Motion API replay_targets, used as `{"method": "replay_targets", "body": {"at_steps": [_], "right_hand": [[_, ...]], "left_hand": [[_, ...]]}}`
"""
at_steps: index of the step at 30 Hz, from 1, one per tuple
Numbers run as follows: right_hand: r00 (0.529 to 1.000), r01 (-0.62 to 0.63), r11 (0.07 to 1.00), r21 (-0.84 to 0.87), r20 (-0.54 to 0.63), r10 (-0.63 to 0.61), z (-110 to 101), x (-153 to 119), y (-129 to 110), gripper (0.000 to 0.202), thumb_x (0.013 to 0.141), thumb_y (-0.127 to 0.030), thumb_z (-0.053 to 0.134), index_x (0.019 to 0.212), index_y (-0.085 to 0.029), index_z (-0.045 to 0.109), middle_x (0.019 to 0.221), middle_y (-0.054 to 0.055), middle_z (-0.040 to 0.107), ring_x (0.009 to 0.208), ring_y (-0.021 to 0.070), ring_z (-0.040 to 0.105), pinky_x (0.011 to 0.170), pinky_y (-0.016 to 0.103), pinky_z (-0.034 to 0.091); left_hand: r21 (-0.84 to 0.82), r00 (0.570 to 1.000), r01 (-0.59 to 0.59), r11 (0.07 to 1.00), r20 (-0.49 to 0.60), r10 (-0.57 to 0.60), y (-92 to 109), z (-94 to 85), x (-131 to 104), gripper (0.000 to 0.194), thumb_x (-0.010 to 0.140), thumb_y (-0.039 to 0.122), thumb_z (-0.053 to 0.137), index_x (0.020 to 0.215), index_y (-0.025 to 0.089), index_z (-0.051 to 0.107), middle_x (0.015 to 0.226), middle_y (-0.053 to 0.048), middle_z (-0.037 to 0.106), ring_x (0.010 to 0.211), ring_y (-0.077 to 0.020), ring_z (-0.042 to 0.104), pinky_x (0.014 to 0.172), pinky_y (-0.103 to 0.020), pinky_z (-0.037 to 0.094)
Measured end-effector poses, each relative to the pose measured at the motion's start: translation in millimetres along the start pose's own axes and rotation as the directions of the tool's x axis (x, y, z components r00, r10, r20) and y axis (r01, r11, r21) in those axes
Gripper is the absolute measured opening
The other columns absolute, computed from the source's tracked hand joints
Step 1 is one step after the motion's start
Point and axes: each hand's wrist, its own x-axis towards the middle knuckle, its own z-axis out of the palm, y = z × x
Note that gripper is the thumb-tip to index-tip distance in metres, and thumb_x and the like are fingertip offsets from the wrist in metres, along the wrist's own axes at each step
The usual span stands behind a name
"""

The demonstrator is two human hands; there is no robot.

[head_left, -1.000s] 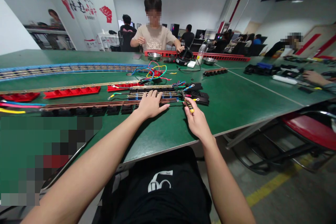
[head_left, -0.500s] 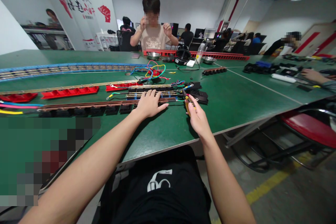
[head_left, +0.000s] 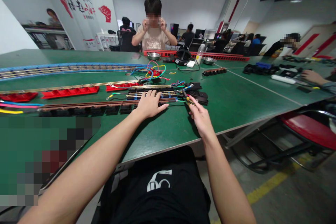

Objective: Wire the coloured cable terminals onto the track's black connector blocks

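- Right grip (head_left: 200,116) is closed around a yellow-and-black handled tool (head_left: 190,102), just past the near edge of the tabletop (head_left: 249,92). Handle's in the fingers, dark tip pokes out ahead of them, away from that edge.
- Tip sits right by the right-hand end of the rail section (head_left: 132,95), next to the black end piece (head_left: 201,97). Can't tell if it's actually touching a wire there, too small.
- Left grip (head_left: 150,105) isn't clutching anything: palm down, fingers spread across the rail section, thumb sticking out toward the tool.
- So the rail section runs under the left grip and ends just beyond the right one, roughly parallel to the tabletop's far edge.
- Loose green wire (head_left: 180,101) lies between the two grips; blue wire with a ring terminal (head_left: 188,87) is just behind the tool tip.
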Motion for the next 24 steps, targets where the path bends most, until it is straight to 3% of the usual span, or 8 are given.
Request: {"method": "replay_targets", "body": {"at_steps": [3,5,16,24], "right_hand": [[0.988,0.145,0.971,-0.189,-0.03,-0.154,1.4,-2.7,0.8,0.051,0.08,-0.043,0.06,0.126,-0.022,0.066,0.114,0.011,0.058,0.104,0.0229,0.059,0.095,0.039,0.046],[0.973,0.212,0.937,-0.277,-0.025,-0.227,2.5,-4.9,0.7,0.049,0.08,-0.042,0.06,0.124,-0.021,0.067,0.117,0.013,0.056,0.11,0.0246,0.058,0.101,0.04,0.043],[0.869,0.426,0.67,-0.607,0.071,-0.489,7.0,-14.0,-1.8,0.034,0.082,-0.022,0.061,0.113,-0.022,0.073,0.127,0.015,0.052,0.117,0.0294,0.052,0.099,0.049,0.041],[0.846,0.459,0.634,-0.623,0.088,-0.526,6.7,-14.6,-1.5,0.032,0.084,-0.018,0.059,0.113,-0.023,0.072,0.131,0.013,0.053,0.118,0.0273,0.05,0.098,0.045,0.041]], "left_hand": [[0.003,1.0,-0.004,1.0,-0.006,0.004,0.0,0.2,-0.1,0.077,0.089,0.069,0.027,0.142,0.015,0.043,0.144,-0.017,0.047,0.131,-0.0338,0.042,0.105,-0.048,0.032],[0.005,1.0,-0.003,1.0,-0.007,0.003,0.1,0.4,0.0,0.078,0.089,0.07,0.027,0.142,0.015,0.043,0.144,-0.017,0.046,0.131,-0.0339,0.042,0.106,-0.048,0.032],[0.008,1.0,-0.011,1.0,-0.018,0.011,0.6,1.2,-0.1,0.077,0.089,0.069,0.027,0.142,0.014,0.043,0.144,-0.018,0.047,0.131,-0.034,0.042,0.106,-0.049,0.032],[0.012,1.0,-0.01,1.0,-0.024,0.01,0.5,1.7,0.1,0.077,0.089,0.069,0.027,0.142,0.015,0.043,0.144,-0.017,0.047,0.132,-0.0332,0.042,0.106,-0.048,0.032]]}}
